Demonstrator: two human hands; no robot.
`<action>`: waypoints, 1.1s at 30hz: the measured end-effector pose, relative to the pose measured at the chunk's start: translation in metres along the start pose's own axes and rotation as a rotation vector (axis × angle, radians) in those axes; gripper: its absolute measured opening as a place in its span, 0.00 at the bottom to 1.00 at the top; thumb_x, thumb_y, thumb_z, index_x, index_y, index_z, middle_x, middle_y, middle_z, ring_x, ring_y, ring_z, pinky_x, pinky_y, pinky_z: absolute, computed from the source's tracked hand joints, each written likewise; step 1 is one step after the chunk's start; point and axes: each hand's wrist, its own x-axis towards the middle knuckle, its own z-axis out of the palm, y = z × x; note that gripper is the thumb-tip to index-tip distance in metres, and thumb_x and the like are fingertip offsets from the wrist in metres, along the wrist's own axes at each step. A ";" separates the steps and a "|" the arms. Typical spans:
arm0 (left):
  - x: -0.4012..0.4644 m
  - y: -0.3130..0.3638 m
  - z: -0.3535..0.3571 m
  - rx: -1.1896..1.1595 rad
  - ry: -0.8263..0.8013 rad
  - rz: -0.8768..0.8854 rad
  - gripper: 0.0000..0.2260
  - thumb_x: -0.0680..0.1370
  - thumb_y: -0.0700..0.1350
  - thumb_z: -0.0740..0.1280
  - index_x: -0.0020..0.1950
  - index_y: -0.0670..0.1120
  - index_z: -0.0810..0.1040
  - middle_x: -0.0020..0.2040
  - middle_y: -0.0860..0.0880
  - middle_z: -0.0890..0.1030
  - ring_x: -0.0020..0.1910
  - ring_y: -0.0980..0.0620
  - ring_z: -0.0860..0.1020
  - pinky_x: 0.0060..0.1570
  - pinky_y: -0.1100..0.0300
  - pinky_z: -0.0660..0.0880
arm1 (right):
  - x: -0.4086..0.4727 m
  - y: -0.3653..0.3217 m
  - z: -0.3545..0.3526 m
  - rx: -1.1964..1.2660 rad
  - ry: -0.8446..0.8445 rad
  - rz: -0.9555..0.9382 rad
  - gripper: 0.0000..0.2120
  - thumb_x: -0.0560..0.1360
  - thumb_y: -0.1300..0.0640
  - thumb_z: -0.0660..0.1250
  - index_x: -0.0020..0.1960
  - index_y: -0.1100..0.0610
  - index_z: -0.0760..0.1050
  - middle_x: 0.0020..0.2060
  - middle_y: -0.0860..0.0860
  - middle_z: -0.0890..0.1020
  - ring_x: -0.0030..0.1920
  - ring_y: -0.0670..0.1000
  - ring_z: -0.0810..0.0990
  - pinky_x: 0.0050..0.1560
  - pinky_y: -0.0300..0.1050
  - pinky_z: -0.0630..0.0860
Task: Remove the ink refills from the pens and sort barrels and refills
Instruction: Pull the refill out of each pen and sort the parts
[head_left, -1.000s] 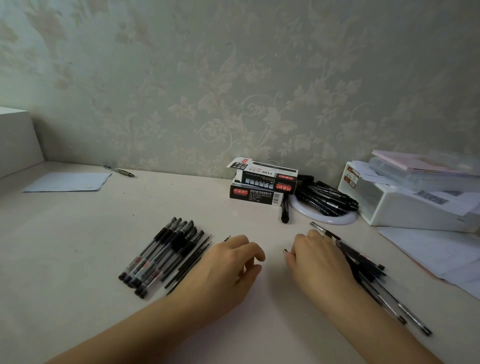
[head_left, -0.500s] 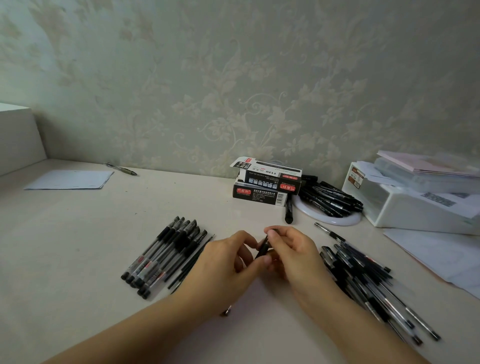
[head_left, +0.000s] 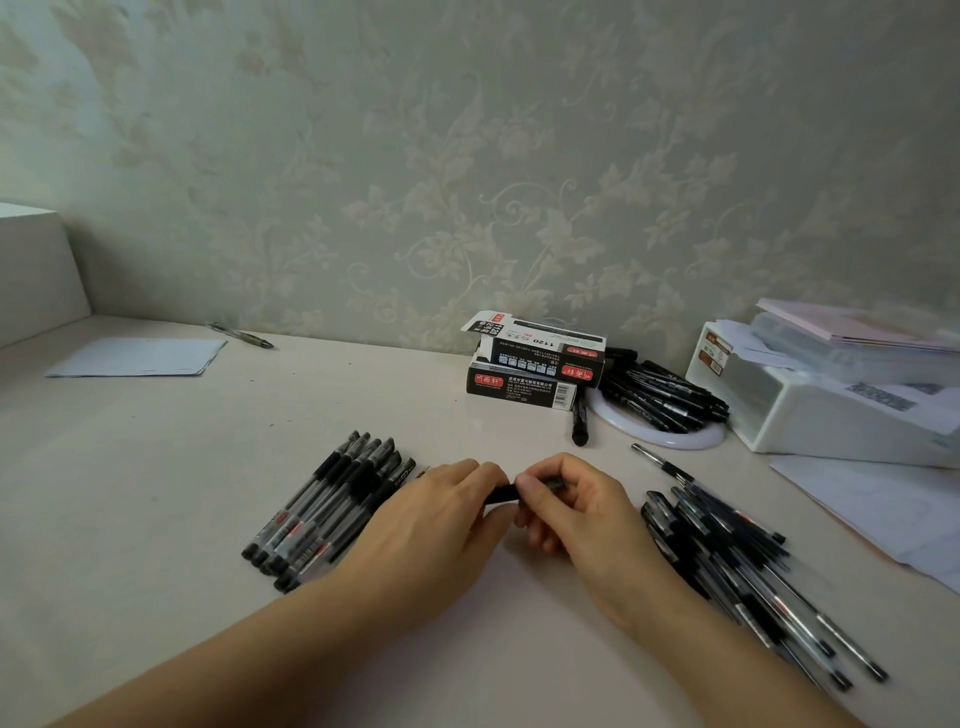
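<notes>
Upper pen box (head_left: 540, 349), stacked on lower pen box (head_left: 522, 391): "1120" on side & on open flap. Other print on both boxes too small to read.

Left hand (head_left: 441, 512) and right hand (head_left: 576, 506), fingertips together

We see two black cartons (head_left: 530, 366) stacked at the back of the bench (head_left: 156, 467), near the floral wallpaper (head_left: 467, 156). A white storage box (head_left: 810, 415) stands at the right with loose papers (head_left: 872, 504) beside it. A folded sheet (head_left: 137, 357) lies far left.
</notes>
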 end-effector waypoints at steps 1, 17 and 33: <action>0.000 -0.001 0.000 0.009 -0.009 -0.005 0.09 0.81 0.55 0.54 0.48 0.54 0.70 0.42 0.55 0.73 0.40 0.54 0.71 0.38 0.55 0.70 | -0.001 -0.001 0.000 0.000 -0.009 -0.004 0.05 0.78 0.59 0.68 0.48 0.62 0.78 0.32 0.52 0.81 0.30 0.45 0.75 0.32 0.35 0.72; 0.003 -0.002 -0.005 0.380 0.194 -0.213 0.35 0.68 0.77 0.40 0.28 0.46 0.62 0.20 0.50 0.65 0.20 0.53 0.63 0.22 0.60 0.51 | -0.003 0.002 0.005 -0.016 0.078 -0.108 0.09 0.80 0.57 0.64 0.45 0.59 0.79 0.29 0.50 0.80 0.31 0.43 0.74 0.34 0.32 0.71; 0.002 -0.004 -0.007 0.157 0.057 -0.103 0.08 0.80 0.56 0.57 0.48 0.53 0.68 0.43 0.54 0.73 0.39 0.53 0.71 0.33 0.55 0.71 | -0.002 0.008 -0.007 -0.631 0.161 -0.224 0.06 0.75 0.59 0.69 0.43 0.49 0.80 0.36 0.41 0.80 0.35 0.40 0.76 0.36 0.28 0.69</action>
